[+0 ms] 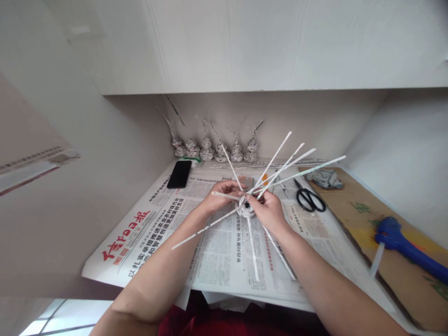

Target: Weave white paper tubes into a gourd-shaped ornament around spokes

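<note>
Between my hands is a small round piece woven from rolled newspaper (246, 211), with a dark opening in its top. Several white paper sticks radiate from it, some up and to the right, others down and to the left. My left hand (224, 193) grips its left side, fingers curled at the rim beside a stick. On the other side my right hand (269, 207) is closed on the rim, thumb near the opening and fingers behind the sticks. The fingertips of both hands are partly hidden by the sticks and the weave.
Newspaper sheets (217, 261) cover the table. Several woven gourd shapes (207, 151) stand along the back wall. A black phone (179, 174) lies at left; black-handled scissors (311, 199) lie at right. Cardboard (364, 205) bears a crumpled cloth (325, 178) and a blue glue gun (402, 240). A cabinet (259, 51) overhangs the back.
</note>
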The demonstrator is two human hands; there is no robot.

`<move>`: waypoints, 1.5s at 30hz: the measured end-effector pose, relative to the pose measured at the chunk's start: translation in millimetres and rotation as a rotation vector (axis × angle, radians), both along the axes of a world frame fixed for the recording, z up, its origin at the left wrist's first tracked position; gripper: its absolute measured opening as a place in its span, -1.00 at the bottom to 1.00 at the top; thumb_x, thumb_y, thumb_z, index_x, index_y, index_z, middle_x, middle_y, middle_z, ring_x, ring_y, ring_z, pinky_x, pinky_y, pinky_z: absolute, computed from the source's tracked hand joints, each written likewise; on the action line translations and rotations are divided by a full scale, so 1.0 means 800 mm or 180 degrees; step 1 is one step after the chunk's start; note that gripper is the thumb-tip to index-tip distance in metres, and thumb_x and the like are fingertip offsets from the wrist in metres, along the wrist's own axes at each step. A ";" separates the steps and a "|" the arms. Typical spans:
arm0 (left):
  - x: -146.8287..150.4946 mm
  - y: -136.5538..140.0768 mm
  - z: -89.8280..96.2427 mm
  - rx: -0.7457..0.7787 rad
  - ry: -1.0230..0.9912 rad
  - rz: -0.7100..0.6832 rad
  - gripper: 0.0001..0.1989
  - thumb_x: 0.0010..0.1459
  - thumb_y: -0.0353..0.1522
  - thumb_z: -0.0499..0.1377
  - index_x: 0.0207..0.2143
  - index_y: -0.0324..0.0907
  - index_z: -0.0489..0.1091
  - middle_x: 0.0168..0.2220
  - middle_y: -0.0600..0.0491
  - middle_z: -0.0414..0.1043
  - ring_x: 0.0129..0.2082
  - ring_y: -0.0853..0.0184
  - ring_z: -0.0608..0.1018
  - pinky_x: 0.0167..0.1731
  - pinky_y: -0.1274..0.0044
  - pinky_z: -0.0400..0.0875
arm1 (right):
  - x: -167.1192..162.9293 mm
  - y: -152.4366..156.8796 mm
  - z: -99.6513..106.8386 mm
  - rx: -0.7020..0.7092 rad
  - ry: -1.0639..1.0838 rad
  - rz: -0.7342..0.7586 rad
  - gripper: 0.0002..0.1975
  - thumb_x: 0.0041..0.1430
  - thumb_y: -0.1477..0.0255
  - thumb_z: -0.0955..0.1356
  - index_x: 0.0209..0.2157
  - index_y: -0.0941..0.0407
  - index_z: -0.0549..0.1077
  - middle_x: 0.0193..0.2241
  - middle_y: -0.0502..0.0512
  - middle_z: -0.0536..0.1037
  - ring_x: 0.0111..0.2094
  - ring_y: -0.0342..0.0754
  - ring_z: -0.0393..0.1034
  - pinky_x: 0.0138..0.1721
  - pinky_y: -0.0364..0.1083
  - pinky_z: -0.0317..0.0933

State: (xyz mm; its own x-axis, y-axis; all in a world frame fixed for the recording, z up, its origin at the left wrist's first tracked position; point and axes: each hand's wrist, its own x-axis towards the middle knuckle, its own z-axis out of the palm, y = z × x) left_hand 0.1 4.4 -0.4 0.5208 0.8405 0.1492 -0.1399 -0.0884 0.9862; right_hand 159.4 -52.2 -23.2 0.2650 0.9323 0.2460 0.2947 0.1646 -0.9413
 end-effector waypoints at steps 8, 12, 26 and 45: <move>0.001 0.004 -0.008 0.0003 -0.0061 -0.0015 -0.73 -0.09 -0.28 0.35 -0.45 -0.29 0.42 -0.50 0.04 0.45 -0.52 0.44 0.44 -0.42 0.56 0.30 | -0.004 -0.006 0.008 -0.0077 -0.0131 -0.0004 -0.73 0.02 0.20 0.41 -0.39 0.14 0.50 -0.55 0.04 0.53 -0.54 -0.10 0.35 -0.48 -0.13 0.23; 0.001 0.004 -0.008 -0.0114 -0.0178 -0.0084 -0.72 -0.10 -0.27 0.36 -0.44 -0.29 0.41 -0.51 0.05 0.44 -0.53 0.42 0.44 -0.44 0.54 0.30 | -0.006 -0.009 0.011 -0.0109 -0.0118 0.0011 -0.74 0.01 0.22 0.40 -0.41 0.14 0.49 -0.57 0.02 0.50 -0.56 -0.12 0.32 -0.51 -0.15 0.20; 0.002 -0.001 -0.002 -0.0080 -0.0287 0.0138 -0.80 -0.17 -0.38 0.36 -0.47 -0.28 0.46 -0.49 0.06 0.45 -0.49 0.41 0.46 -0.37 0.53 0.32 | -0.007 -0.008 0.011 -0.0087 -0.0210 0.0009 -0.74 0.02 0.21 0.40 -0.40 0.14 0.49 -0.55 0.03 0.51 -0.54 -0.11 0.32 -0.47 -0.13 0.20; 0.001 -0.002 -0.001 -0.0048 -0.0374 0.0456 -0.82 -0.12 -0.34 0.34 -0.43 -0.24 0.47 -0.49 0.08 0.47 -0.58 0.49 0.37 -0.54 0.60 0.21 | -0.009 -0.011 0.013 -0.0086 -0.0355 0.0022 -0.73 0.02 0.20 0.39 -0.41 0.14 0.49 -0.57 0.03 0.50 -0.55 -0.11 0.31 -0.48 -0.14 0.19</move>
State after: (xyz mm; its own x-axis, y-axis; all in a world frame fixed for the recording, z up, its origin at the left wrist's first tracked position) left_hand 0.8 2.5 -1.5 0.3752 0.9075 0.1890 -0.2413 -0.1012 0.9652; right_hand 152.2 -61.1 -12.5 0.2308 0.9408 0.2484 0.3969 0.1421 -0.9068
